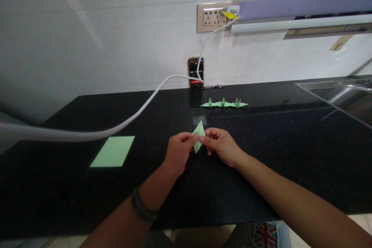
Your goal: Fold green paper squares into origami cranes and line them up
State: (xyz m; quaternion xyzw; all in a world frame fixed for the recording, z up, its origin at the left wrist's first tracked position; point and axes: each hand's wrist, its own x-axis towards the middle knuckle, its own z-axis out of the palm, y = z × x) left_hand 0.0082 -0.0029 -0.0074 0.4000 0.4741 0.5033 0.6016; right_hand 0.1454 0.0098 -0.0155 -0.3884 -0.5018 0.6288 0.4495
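Both of my hands pinch a small folded piece of green paper [198,136], a narrow diamond shape held upright just above the black countertop [261,155]. My left hand [178,152] grips its left side with thumb and fingers closed. My right hand [221,145] grips its right side the same way. A dark band sits on my left wrist [142,207].
A flat stack of green paper sheets [112,151] lies to the left. Three folded green paper cranes [223,103] stand in a row further back. A phone [195,71] leans on the tiled wall, its white cable [136,114] crossing the counter. A sink [343,93] is at right.
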